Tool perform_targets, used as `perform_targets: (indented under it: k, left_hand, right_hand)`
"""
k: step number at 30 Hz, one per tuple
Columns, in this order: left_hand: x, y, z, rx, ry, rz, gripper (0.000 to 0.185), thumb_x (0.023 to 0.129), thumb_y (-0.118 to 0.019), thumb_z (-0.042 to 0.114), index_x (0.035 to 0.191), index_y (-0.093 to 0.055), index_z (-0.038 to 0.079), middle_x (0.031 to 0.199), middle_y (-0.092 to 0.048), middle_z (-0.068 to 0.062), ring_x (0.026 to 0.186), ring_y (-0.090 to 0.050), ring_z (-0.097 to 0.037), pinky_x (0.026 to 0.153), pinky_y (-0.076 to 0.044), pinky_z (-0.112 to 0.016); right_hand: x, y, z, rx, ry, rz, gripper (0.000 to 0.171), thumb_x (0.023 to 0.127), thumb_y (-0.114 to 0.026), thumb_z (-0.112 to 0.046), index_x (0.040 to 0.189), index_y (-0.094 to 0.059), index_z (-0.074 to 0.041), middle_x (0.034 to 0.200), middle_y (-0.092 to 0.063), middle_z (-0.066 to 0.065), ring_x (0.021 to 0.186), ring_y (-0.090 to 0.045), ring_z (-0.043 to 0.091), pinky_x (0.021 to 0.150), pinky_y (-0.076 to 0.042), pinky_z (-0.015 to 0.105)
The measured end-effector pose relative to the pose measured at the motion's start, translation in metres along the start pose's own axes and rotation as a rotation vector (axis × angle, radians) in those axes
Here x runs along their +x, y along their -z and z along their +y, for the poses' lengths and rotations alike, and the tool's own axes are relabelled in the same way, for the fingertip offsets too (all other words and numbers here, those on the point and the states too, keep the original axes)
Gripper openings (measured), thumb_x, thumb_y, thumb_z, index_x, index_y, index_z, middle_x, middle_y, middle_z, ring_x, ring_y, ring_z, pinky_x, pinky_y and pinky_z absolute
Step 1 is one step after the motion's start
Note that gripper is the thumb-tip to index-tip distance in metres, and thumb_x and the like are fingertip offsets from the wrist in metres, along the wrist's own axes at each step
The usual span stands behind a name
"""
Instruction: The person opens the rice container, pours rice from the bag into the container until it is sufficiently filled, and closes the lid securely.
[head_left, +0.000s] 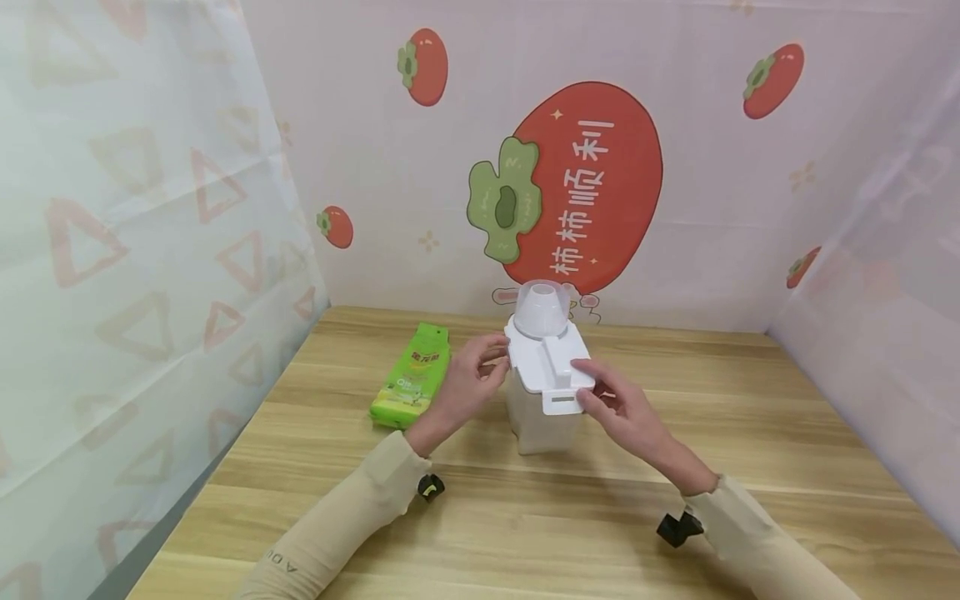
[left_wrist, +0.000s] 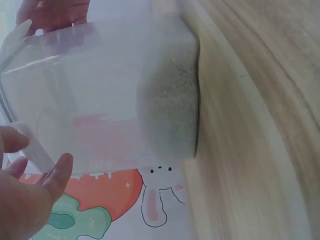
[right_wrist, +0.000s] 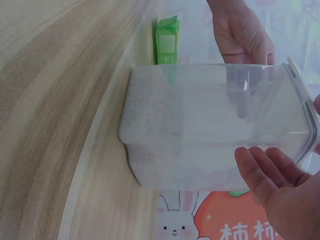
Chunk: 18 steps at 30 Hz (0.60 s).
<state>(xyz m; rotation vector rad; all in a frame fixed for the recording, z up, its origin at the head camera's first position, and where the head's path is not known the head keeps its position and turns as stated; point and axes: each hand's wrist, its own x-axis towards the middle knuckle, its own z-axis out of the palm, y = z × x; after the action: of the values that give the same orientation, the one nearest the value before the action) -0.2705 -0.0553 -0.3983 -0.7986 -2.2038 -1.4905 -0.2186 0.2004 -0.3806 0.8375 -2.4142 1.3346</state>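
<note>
A tall translucent grain storage box (head_left: 545, 429) stands upright on the table, with pale grains (right_wrist: 150, 100) low inside it. Its white lid (head_left: 531, 364) carries a raised handle and an upturned clear measuring cup (head_left: 542, 310). A slotted latch (head_left: 562, 403) sticks out at the lid's front. At the lid's left edge, my left hand (head_left: 471, 379) pinches a side latch flap (left_wrist: 36, 152) between thumb and finger. My right hand (head_left: 622, 408) touches the lid's front right corner; its other fingers (right_wrist: 257, 172) extend loosely beside the box wall.
A green printed packet (head_left: 412, 377) lies on the wooden table (head_left: 510, 533), left of the box and close to my left hand. Behind the table hangs a backdrop (head_left: 375, 150) printed with persimmons, and patterned curtains (head_left: 150, 250) close off the sides.
</note>
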Motion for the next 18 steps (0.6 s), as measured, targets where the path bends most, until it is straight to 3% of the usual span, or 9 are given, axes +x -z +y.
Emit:
perform_targets:
  k: [5, 10, 14, 18]
  left_hand:
    - [-0.007, 0.002, 0.010, -0.028, 0.011, -0.142, 0.052, 0.097, -0.058, 0.014, 0.145, -0.043, 0.001, 0.155, -0.037, -0.016, 0.139, -0.045, -0.029, 0.093, -0.056, -0.036]
    - [-0.010, -0.002, 0.019, 0.010, 0.077, -0.299, 0.081, 0.091, -0.067, 0.039, 0.156, -0.024, 0.017, 0.167, -0.003, -0.005, 0.149, -0.024, -0.026, 0.100, -0.051, -0.049]
    - [-0.012, -0.006, 0.023, 0.121, 0.074, -0.329, 0.095, 0.084, -0.073, 0.050, 0.157, -0.017, 0.025, 0.166, 0.008, -0.003, 0.152, -0.014, -0.026, 0.108, -0.042, -0.054]
    - [-0.012, -0.008, 0.022, 0.164, 0.039, -0.316, 0.095, 0.083, -0.075, 0.047, 0.156, -0.019, 0.024, 0.166, 0.007, -0.008, 0.153, -0.010, -0.026, 0.112, -0.037, -0.054]
  right_hand:
    - [0.001, 0.001, -0.020, -0.005, 0.003, -0.026, 0.043, 0.091, -0.061, 0.004, 0.132, -0.052, 0.004, 0.095, -0.058, 0.008, 0.079, -0.056, 0.012, 0.066, -0.055, 0.021]
    - [0.000, -0.001, -0.021, -0.009, 0.025, -0.032, 0.044, 0.089, -0.064, 0.005, 0.132, -0.052, 0.003, 0.090, -0.058, 0.007, 0.077, -0.057, 0.012, 0.065, -0.057, 0.023]
    - [-0.001, -0.002, -0.018, -0.019, 0.036, -0.039, 0.048, 0.088, -0.065, 0.005, 0.134, -0.051, 0.002, 0.089, -0.057, 0.005, 0.078, -0.058, 0.011, 0.066, -0.057, 0.024]
    - [-0.001, -0.002, -0.017, -0.034, 0.044, -0.046, 0.051, 0.087, -0.067, 0.004, 0.135, -0.050, 0.001, 0.087, -0.057, 0.004, 0.076, -0.058, 0.009, 0.065, -0.058, 0.026]
